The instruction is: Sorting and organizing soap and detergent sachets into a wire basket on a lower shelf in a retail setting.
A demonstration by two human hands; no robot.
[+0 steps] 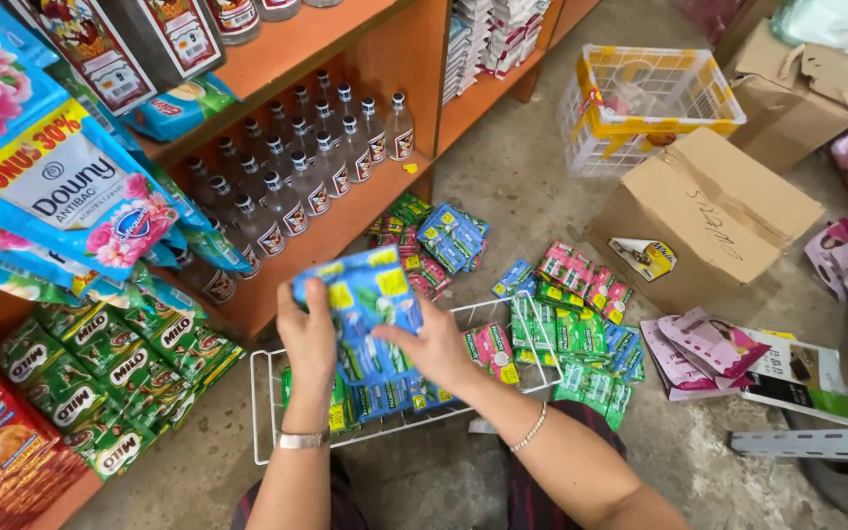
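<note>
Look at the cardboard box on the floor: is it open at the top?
No, the cardboard box has its top flaps folded shut, and it stands beside the yellow and white plastic basket.

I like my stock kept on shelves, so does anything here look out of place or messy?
Yes. Strips of green, pink and blue sachets lie loose on the bare floor beside the white wire tray, not shelved. Both hands, left and right, hold a blue sachet strip over that tray. Pink packets are also scattered by the cardboard box.
</note>
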